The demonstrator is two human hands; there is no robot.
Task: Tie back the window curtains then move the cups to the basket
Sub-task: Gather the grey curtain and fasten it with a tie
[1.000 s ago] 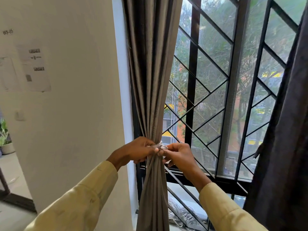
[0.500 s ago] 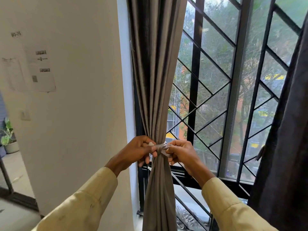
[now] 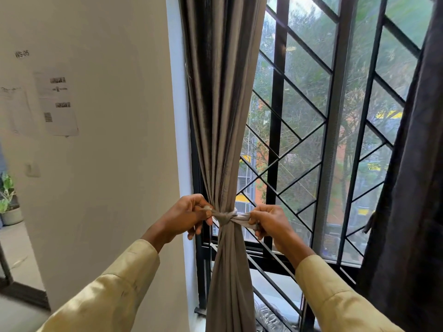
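A grey-brown curtain (image 3: 223,121) hangs gathered at the window's left side, cinched at waist height by a grey fabric tie (image 3: 226,215) knotted at its front. My left hand (image 3: 185,218) grips the tie's left end, just left of the knot. My right hand (image 3: 272,224) grips the right end, stretched out to the right of the knot. A second, dark curtain (image 3: 412,188) hangs loose at the right edge. No cups or basket are in view.
A window with a black diagonal metal grille (image 3: 311,140) lies behind the curtains. A white wall (image 3: 115,140) with taped papers (image 3: 57,104) stands to the left. A potted plant (image 3: 9,202) sits on the floor at far left.
My hands, close together at the knot before, have moved apart sideways, pulling the tie's two ends taut around the curtain.
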